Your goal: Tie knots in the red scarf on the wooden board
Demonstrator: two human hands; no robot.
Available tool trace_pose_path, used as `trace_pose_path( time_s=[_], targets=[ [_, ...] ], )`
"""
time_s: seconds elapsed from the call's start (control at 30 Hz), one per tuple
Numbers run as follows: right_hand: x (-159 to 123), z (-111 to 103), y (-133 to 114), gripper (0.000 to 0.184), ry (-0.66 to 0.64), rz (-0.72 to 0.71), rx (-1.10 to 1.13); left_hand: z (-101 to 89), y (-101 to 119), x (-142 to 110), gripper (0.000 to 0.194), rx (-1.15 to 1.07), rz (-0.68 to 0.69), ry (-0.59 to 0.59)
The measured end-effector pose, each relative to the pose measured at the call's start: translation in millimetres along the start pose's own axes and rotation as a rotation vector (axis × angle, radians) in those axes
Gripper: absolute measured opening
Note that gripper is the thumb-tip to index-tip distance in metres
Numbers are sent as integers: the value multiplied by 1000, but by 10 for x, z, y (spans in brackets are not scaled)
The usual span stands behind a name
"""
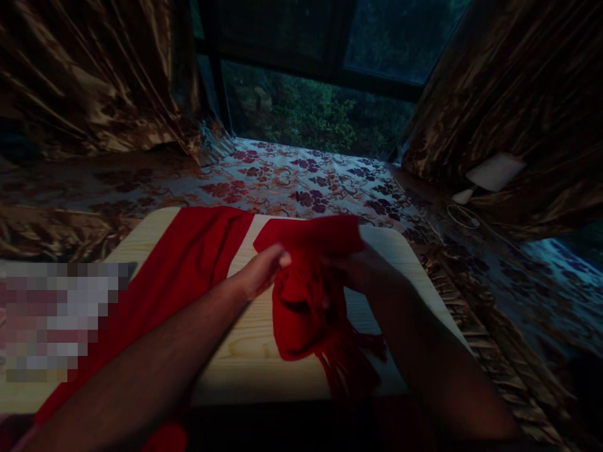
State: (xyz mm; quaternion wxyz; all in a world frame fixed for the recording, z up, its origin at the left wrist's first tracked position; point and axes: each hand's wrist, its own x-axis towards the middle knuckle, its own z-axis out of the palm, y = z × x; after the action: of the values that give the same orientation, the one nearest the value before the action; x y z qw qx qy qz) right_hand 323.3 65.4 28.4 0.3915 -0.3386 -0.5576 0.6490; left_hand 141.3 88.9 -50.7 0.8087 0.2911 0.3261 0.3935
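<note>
A red fringed scarf is bunched and folded over the middle of the wooden table, its tassels spreading toward the lower right. My left hand grips the left side of the bundle, thumb on top and the other fingers partly hidden. On the opposite side, my right hand is closed on the scarf beneath a raised flap; its fingers are dim and mostly covered by the cloth. To the left of my left hand, a long red cloth lies along the table, passing under my left forearm.
The pale wooden table has rounded far corners. Beyond it is a ledge with a flowered cover below a window. Gold curtains hang at both sides. A small lamp with a cord stands at the right. The left edge is pixelated.
</note>
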Motion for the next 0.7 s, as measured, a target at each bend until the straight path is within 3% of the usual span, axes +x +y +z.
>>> trace_pose_path(
  time_s=[0.13, 0.27, 0.33, 0.47, 0.57, 0.7],
  targets=[
    [184, -42, -69, 39, 259, -176, 314, -30, 59, -13, 28, 98, -76, -6],
    [465, -213, -92, 32, 427, -296, 430, -66, 87, -9, 57, 172, -168, -106],
    [586, -336, -82, 32, 525, -355, 444, -82, 81, -11, 66, 276, -145, -134],
    [759, -633, -120, 39, 676, -466, 355, -107, 77, -25, 60, 628, -4, -237],
    [832, -850, -219, 44, 866, -526, 293, -137, 95, -32, 58, 843, 39, -351],
    [813, -1009, -312, 42, 1178, -577, 227, -201, 85, 9, 30, 1030, 135, -374]
  ],
)
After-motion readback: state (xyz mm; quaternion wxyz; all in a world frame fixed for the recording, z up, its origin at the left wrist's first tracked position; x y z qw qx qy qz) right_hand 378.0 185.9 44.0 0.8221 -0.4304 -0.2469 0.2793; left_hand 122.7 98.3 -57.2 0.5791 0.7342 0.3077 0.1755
